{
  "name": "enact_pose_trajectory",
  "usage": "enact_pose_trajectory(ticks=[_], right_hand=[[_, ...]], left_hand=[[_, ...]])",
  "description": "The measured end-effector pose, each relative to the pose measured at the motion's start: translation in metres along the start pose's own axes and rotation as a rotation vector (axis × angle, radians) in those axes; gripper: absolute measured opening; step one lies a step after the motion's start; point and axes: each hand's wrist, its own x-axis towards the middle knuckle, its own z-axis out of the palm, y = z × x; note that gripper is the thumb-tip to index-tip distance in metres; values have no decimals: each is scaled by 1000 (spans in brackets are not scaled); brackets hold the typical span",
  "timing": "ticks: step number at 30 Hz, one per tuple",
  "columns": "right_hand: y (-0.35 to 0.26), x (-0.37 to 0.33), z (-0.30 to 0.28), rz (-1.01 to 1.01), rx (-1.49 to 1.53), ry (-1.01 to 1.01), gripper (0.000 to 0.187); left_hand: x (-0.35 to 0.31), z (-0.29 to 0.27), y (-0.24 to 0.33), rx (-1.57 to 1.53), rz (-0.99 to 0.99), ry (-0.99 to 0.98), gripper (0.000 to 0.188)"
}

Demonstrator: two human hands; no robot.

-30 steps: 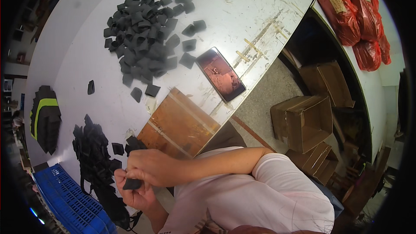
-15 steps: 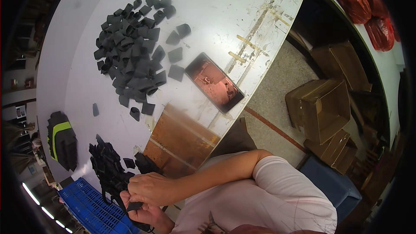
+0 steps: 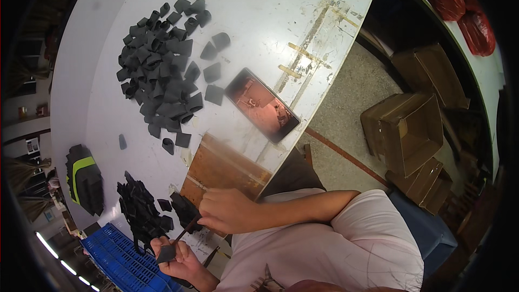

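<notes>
Left hand [image 3: 183, 261] pinching dark-grey four-sided piece [image 3: 166, 253]; right hand [image 3: 228, 211] gripping thin dark stick-like item [image 3: 185, 231]; steady pinch likely aiding control.

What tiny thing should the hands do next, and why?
Maybe the left hand should pinch the dark grey piece a bit more firmly, because the thin dark stick-like thing in the right hand reaches toward it and might nudge it loose.

A scuffed white table [image 3: 270, 16] stood beside a speckled grey floor [image 3: 340, 84] marked by a reddish strip [image 3: 346, 157], as tube lights [image 3: 45, 244] glowed in a row at far left near a pale wall [image 3: 15, 123].
</notes>
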Motion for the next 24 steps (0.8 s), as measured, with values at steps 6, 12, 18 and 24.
enact_pose_trajectory(ticks=[6,12,18,24], right_hand=[[4,-4,-3,-2,-26,-28,22],[8,-5,-3,9,-63,-30,22],[12,-8,6,35,-131,-69,21],[12,-10,8,35,-156,-93,21]], left_hand=[[1,-3,1,-17,-12,0,15],[0,-4,2,-4,-6,31,18],[1,-8,2,-19,-26,-54,21],[1,-10,2,17,-14,-54,22]])
